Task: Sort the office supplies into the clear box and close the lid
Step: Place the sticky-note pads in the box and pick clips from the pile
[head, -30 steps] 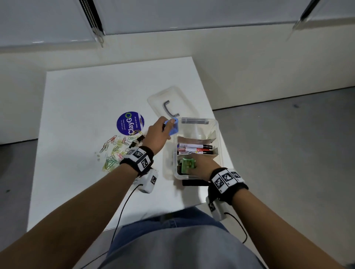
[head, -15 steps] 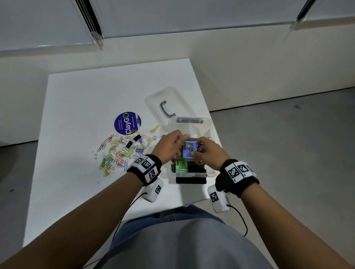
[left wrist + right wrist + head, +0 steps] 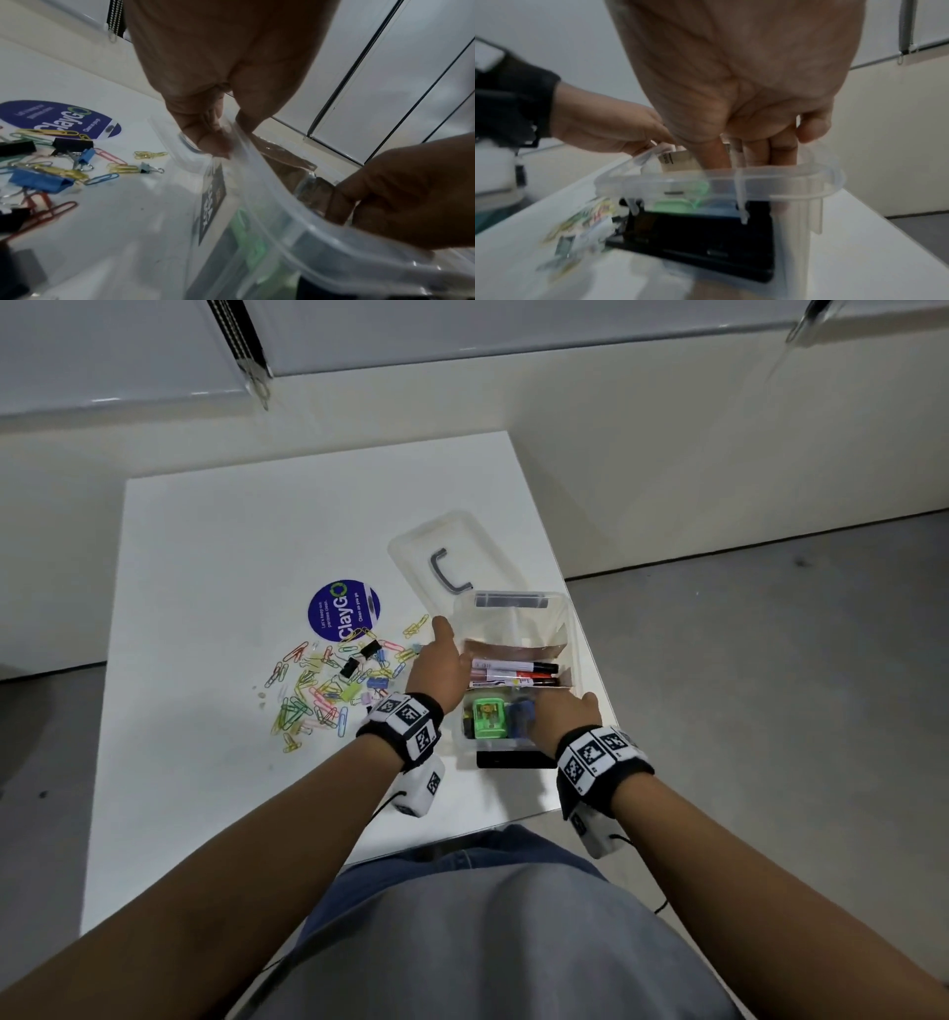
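Note:
The clear box (image 3: 574, 629) stands open at the table's right edge. Red and black markers (image 3: 513, 672) lie in its middle section. A green item (image 3: 488, 719) sits in the front section. My right hand (image 3: 560, 711) reaches down into that section, fingers around a blue item (image 3: 519, 713) beside the green one. My left hand (image 3: 439, 665) pinches the box's left rim (image 3: 257, 162), thumb outside. The clear lid (image 3: 452, 541) with a grey handle lies flat behind the box. Coloured paper clips and binder clips (image 3: 328, 690) are scattered left of the box.
A round purple sticker (image 3: 344, 611) is on the white table (image 3: 205, 546) behind the clips. A flat black piece (image 3: 513, 759) sits at the box's front edge. The box is close to the table's right and near edges, with grey floor (image 3: 770, 660) beyond.
The blue item, held by both hands above the box half a second ago, has gone down into the front section with my right hand. My left hand has moved to the box's left rim.

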